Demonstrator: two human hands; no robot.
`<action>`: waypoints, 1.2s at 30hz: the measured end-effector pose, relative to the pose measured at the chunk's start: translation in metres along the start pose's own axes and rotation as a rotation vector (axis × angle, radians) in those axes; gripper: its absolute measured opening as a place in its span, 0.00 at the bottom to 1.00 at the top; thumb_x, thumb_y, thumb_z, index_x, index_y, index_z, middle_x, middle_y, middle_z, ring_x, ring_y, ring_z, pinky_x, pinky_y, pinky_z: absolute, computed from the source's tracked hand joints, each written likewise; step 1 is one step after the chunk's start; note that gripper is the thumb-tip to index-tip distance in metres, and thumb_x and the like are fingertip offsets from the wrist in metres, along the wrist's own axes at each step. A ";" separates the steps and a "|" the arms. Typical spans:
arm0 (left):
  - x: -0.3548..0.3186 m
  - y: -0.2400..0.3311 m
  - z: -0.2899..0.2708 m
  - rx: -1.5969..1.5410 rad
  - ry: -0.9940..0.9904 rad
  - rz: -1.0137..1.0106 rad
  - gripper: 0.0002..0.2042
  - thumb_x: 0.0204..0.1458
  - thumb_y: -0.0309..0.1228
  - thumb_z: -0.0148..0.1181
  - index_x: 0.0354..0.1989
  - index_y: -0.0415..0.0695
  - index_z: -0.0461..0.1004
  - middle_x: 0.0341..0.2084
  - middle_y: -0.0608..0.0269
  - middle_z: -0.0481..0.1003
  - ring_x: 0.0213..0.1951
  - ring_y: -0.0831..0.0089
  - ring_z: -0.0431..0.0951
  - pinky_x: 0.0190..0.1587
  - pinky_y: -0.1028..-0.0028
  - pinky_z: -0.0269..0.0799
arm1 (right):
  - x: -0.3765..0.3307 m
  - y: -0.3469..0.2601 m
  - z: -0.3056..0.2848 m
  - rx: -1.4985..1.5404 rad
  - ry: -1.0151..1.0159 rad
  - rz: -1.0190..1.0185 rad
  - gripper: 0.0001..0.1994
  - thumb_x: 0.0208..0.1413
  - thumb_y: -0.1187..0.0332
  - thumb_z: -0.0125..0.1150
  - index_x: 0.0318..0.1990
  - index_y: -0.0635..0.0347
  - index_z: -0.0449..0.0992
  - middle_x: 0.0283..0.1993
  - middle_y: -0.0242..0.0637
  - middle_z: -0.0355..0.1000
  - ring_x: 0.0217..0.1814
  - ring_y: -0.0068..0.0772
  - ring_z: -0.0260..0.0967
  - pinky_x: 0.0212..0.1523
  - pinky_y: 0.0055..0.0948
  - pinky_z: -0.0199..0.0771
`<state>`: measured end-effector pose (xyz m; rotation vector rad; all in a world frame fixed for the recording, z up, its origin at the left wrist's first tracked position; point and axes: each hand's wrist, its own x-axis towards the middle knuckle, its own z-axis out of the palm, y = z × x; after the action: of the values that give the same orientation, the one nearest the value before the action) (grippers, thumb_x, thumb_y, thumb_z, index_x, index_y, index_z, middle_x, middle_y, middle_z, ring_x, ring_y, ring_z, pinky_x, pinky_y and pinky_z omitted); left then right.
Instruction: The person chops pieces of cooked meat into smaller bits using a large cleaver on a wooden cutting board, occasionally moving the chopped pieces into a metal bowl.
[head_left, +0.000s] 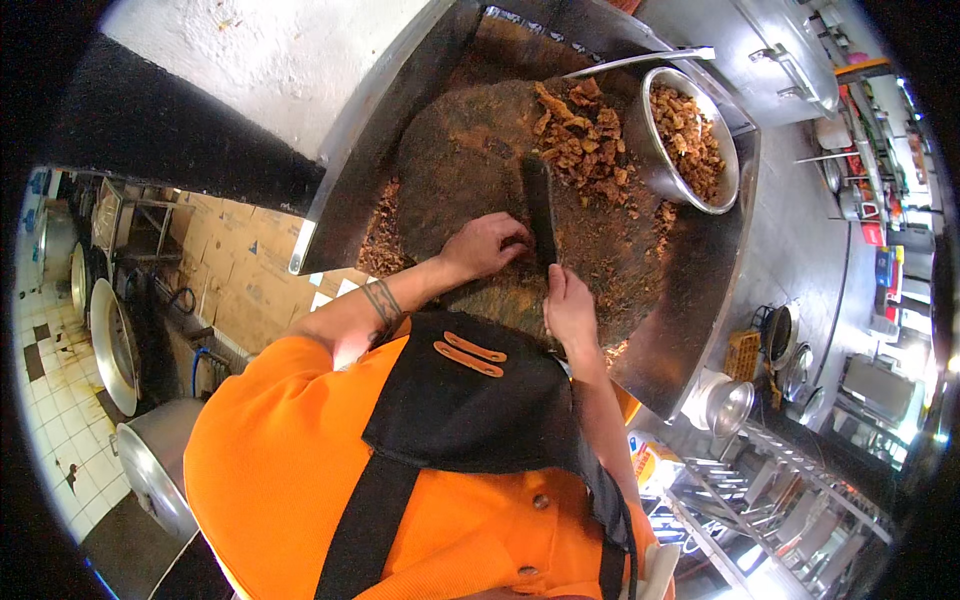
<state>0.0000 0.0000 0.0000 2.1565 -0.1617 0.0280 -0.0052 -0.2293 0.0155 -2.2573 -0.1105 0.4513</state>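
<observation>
My right hand (570, 308) is closed around the handle end of a long, dark, broad-bladed knife (540, 205). Its blade points away from me over a round, worn wooden chopping block (450, 150). Left of the blade, my left hand (490, 243) is low over the block with its fingers curled in; whatever they hold, if anything, is hidden. A heap of browned chopped meat (590, 145) lies on the block to the right of the knife's far end. Beyond the heap, a tilted metal bowl (650, 150) contains more chopped meat (688, 135).
A dark metal tray (690, 330) with raised walls surrounds the block, with scraps along its edges. Behind the bowl runs a long metal bar (640, 60). A white and black wall (220, 100) stands at the left; large pots (160, 460) are below it. Wire racks (770, 480) stand at the right.
</observation>
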 end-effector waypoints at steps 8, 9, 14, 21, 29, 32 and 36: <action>-0.009 -0.007 -0.001 0.082 -0.008 -0.022 0.13 0.53 0.31 0.68 0.46 0.42 0.79 0.39 0.54 0.77 0.43 0.53 0.79 0.45 0.58 0.77 | -0.012 -0.056 -0.025 0.068 -0.044 0.071 0.23 0.71 0.51 0.46 0.44 0.65 0.75 0.33 0.59 0.75 0.41 0.73 0.70 0.40 0.53 0.71; -0.008 -0.008 0.000 0.067 -0.015 0.020 0.14 0.53 0.30 0.67 0.48 0.43 0.78 0.42 0.54 0.77 0.46 0.53 0.78 0.47 0.58 0.76 | -0.015 -0.066 -0.034 0.089 -0.011 0.026 0.22 0.71 0.51 0.46 0.42 0.65 0.75 0.31 0.57 0.75 0.39 0.73 0.70 0.38 0.52 0.71; 0.002 0.008 -0.017 0.160 0.005 0.252 0.25 0.48 0.24 0.64 0.58 0.49 0.72 0.59 0.55 0.71 0.60 0.52 0.71 0.59 0.58 0.72 | -0.026 -0.092 -0.069 0.281 0.085 -0.075 0.23 0.72 0.50 0.47 0.34 0.63 0.71 0.20 0.35 0.67 0.21 0.25 0.66 0.25 0.35 0.65; 0.054 0.045 -0.013 0.278 -0.497 0.504 0.21 0.53 0.32 0.66 0.57 0.48 0.77 0.66 0.53 0.68 0.65 0.52 0.69 0.64 0.59 0.69 | -0.050 -0.002 -0.046 0.020 0.207 -0.252 0.17 0.60 0.70 0.53 0.56 0.62 0.75 0.50 0.52 0.76 0.56 0.53 0.74 0.56 0.49 0.74; 0.060 0.018 0.016 0.326 -0.431 0.515 0.22 0.48 0.26 0.69 0.54 0.38 0.77 0.62 0.41 0.67 0.65 0.44 0.65 0.66 0.54 0.64 | -0.058 0.001 -0.049 0.116 0.087 0.306 0.33 0.65 0.42 0.46 0.46 0.71 0.79 0.48 0.62 0.77 0.56 0.64 0.73 0.58 0.52 0.73; 0.077 -0.001 0.013 0.489 -0.413 0.660 0.23 0.47 0.26 0.70 0.54 0.38 0.77 0.60 0.40 0.68 0.61 0.42 0.68 0.64 0.54 0.66 | -0.060 0.004 -0.045 0.128 0.118 0.216 0.26 0.57 0.51 0.58 0.46 0.71 0.79 0.47 0.61 0.77 0.56 0.62 0.74 0.57 0.51 0.73; 0.068 0.033 0.016 0.426 -0.499 0.617 0.23 0.46 0.27 0.71 0.54 0.38 0.77 0.59 0.38 0.68 0.60 0.41 0.69 0.62 0.55 0.67 | -0.055 0.031 -0.039 0.084 0.008 0.090 0.20 0.52 0.63 0.58 0.48 0.71 0.77 0.44 0.60 0.78 0.52 0.61 0.75 0.52 0.51 0.76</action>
<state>0.0628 -0.0383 0.0237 2.4091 -1.1948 -0.1326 -0.0449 -0.2903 0.0317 -2.1874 0.0143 0.4852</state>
